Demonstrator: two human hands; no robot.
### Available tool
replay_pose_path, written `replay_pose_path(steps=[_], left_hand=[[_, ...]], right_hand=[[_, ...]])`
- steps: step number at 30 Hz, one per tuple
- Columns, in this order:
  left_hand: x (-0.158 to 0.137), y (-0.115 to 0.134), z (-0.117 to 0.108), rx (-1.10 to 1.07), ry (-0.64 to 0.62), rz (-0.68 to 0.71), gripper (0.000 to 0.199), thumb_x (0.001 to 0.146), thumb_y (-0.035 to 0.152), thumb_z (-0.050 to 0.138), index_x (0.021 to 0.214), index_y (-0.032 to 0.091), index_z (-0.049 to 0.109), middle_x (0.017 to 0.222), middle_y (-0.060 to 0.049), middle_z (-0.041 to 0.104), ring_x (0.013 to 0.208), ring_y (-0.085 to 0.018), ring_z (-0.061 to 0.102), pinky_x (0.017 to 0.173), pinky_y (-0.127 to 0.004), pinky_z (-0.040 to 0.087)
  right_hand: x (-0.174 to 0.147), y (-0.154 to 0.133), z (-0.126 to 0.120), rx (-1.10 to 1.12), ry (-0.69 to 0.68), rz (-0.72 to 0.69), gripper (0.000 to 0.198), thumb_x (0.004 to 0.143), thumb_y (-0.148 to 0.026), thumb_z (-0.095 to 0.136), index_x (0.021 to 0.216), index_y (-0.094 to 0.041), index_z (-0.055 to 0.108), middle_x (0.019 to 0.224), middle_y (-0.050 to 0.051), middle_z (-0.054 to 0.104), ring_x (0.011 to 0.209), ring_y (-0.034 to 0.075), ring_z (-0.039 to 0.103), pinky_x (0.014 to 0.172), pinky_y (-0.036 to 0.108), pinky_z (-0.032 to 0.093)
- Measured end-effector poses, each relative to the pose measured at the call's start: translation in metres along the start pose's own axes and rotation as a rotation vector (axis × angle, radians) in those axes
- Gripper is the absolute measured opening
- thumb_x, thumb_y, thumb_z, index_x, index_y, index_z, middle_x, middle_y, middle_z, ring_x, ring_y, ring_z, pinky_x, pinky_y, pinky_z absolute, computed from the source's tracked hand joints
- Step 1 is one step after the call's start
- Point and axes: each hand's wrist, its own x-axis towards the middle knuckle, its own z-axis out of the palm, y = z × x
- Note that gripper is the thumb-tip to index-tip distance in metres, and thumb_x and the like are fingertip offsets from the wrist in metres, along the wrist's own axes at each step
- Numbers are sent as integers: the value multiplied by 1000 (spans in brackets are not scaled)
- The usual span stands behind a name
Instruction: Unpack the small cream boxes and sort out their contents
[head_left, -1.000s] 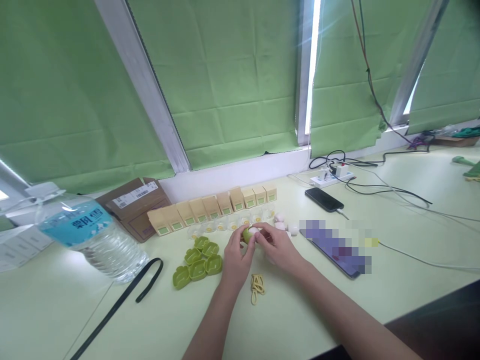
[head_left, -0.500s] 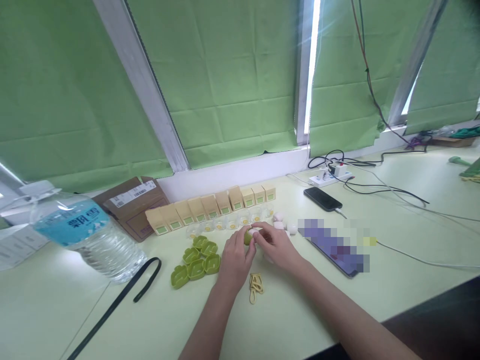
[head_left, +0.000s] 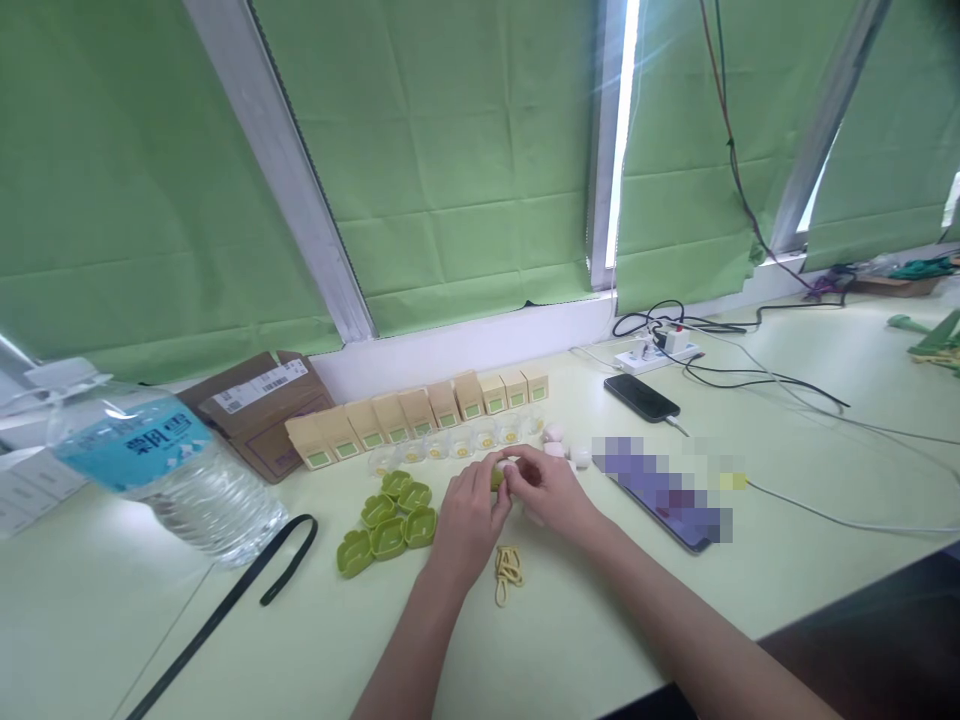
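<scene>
Between my two hands is a small green cover (head_left: 497, 478) with a whitish rounded piece (head_left: 508, 466) at it. My left hand (head_left: 466, 510) grips the green cover from the left, fingers closed. From the right, the fingertips of my right hand (head_left: 549, 488) pinch at the whitish piece; how far it sits inside the cover is hidden. Several green flower-shaped cups (head_left: 388, 538) lie left of my left hand. Some pale pink-white rounded pieces (head_left: 580, 457) rest beyond my right hand. Looped yellow cords (head_left: 508, 570) lie just below both hands.
Small clear containers (head_left: 460, 443) with yellow stickers form a row before tan boxes (head_left: 416, 412). A water bottle (head_left: 180, 480), a cardboard box (head_left: 259, 410) and a black strap (head_left: 225, 620) are leftward. Rightward are a phone (head_left: 642, 398), a power strip (head_left: 656, 355) and a blurred-out device (head_left: 660, 490).
The view has shifted slightly, so things on the table appear a little further left. Both hands stay together on the green cover and whitish piece, with barely visible finger movement.
</scene>
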Motion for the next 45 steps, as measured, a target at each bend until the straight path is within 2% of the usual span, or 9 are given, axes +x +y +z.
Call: replay_pose_path(steps=[18, 27, 35, 45], left_hand=[[0, -1, 8, 108, -3, -9, 36, 102, 37, 39, 131, 19, 52, 103, -11, 70, 90, -24, 66, 77, -35, 49], [-1, -2, 10, 84, 86, 17, 34, 96, 19, 44, 130, 21, 50, 106, -10, 68, 95, -24, 66, 80, -37, 51], [0, -1, 8, 110, 19, 54, 33, 98, 23, 45, 131, 19, 47, 112, -11, 68, 94, -24, 66, 78, -37, 51], [-1, 1, 8, 56, -31, -16, 33, 99, 27, 46, 131, 20, 49, 111, -11, 66, 99, -24, 66, 82, -38, 54]], right_hand=[[2, 5, 4, -35, 13, 1, 33, 80, -20, 58, 111, -21, 68, 68, -3, 65, 62, 14, 59, 61, 25, 46], [-1, 0, 2, 38, -14, -24, 27, 93, -35, 52, 113, -22, 65, 72, -2, 65, 63, 14, 58, 61, 25, 43], [3, 6, 4, 22, -1, -3, 28, 87, -27, 55, 112, -22, 68, 67, -3, 59, 60, 13, 53, 58, 25, 41], [2, 1, 5, 1, 7, 39, 30, 81, -20, 55, 109, -22, 67, 66, -4, 63, 59, 13, 54, 58, 24, 41]])
